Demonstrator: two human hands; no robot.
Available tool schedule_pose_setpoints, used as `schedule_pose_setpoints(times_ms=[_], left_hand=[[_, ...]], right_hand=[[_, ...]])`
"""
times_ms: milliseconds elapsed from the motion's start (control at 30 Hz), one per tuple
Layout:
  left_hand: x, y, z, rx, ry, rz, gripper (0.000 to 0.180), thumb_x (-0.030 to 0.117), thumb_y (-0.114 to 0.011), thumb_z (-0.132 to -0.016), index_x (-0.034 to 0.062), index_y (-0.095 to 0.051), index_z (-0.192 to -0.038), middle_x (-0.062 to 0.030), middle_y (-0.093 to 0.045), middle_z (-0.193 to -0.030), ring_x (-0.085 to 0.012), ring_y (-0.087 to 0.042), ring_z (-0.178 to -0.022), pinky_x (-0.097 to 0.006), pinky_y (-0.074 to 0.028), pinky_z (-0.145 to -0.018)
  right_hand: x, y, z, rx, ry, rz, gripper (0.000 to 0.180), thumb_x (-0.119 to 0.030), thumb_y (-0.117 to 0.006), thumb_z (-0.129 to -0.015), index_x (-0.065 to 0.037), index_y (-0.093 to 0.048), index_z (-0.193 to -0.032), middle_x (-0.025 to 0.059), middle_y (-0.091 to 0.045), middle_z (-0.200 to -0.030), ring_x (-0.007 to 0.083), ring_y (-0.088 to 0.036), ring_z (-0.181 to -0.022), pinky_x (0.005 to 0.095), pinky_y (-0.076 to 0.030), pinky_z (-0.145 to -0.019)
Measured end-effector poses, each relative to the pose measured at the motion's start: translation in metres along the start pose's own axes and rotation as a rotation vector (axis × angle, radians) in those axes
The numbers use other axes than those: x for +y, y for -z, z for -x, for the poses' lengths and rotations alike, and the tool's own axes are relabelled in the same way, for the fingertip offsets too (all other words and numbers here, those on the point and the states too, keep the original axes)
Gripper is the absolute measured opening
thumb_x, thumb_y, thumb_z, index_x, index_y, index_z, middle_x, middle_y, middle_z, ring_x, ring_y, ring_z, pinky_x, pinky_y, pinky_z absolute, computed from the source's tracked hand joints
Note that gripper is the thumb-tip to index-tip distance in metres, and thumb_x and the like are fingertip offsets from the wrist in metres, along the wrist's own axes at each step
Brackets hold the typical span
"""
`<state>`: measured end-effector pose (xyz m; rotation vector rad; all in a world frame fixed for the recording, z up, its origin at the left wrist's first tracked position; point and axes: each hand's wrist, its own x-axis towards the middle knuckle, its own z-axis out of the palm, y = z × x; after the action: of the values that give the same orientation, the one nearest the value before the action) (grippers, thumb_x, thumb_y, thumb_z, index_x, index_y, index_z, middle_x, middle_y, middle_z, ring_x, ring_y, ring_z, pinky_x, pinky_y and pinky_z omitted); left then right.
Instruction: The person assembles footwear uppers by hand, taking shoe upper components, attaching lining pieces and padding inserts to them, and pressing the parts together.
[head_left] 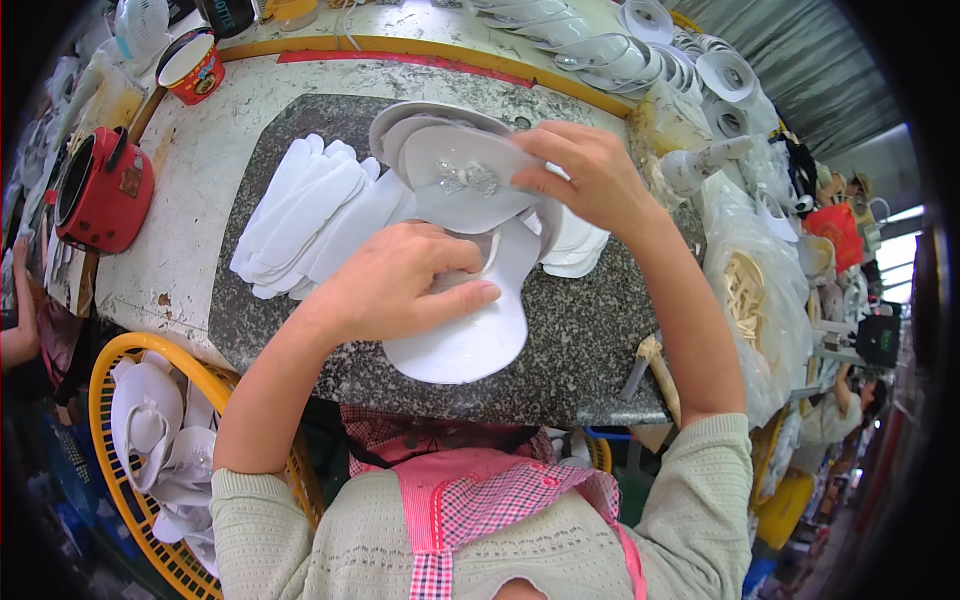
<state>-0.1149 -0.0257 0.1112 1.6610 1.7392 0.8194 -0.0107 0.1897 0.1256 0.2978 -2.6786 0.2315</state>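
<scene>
My left hand lies closed on a white slipper sole, thumb pressed flat on its top. The sole's rounded wide end points toward me. Just beyond, my right hand pinches the right edge of a white curved slipper upper decorated with a glittery bow. More white curved layers show behind that upper; how they join is hidden. To the left, several white insoles lie in an overlapping pile. A smaller group of white insoles sits under my right wrist.
The dark speckled stone slab lies on a worn white table. Left are a red pot-like appliance, a paper tub and a yellow basket of white slippers. Right are a white bottle, a plastic bag and a brush-like tool.
</scene>
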Motion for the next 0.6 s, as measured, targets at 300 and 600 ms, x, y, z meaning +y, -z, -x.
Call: schedule_pose_setpoints(times_ms=[300, 600], left_hand=[[-0.002, -0.034, 0.003, 0.261, -0.188, -0.200, 0.027, 0.029, -0.063, -0.079, 0.0022, -0.064, -0.084, -0.0189, -0.048, -0.110, -0.0353, -0.045, -0.104, -0.044, -0.038, -0.091], [0.005, -0.054, 0.014, -0.081, -0.064, -0.237, 0.019, 0.028, -0.058, -0.079, 0.0086, -0.058, -0.077, -0.0117, -0.058, -0.068, -0.0296, -0.059, -0.075, -0.046, -0.037, -0.092]], right_hand=[[-0.050, -0.012, 0.005, -0.024, -0.090, -0.008, 0.031, -0.017, -0.073, -0.063, -0.012, -0.062, -0.091, 0.0117, -0.049, -0.123, 0.0287, -0.056, -0.100, 0.0351, -0.048, -0.078], [0.007, -0.018, 0.005, 0.244, -0.456, 0.001, 0.019, -0.022, -0.065, -0.075, -0.004, -0.060, -0.070, 0.0123, -0.060, -0.081, 0.0269, -0.059, -0.066, 0.0371, -0.047, -0.061]])
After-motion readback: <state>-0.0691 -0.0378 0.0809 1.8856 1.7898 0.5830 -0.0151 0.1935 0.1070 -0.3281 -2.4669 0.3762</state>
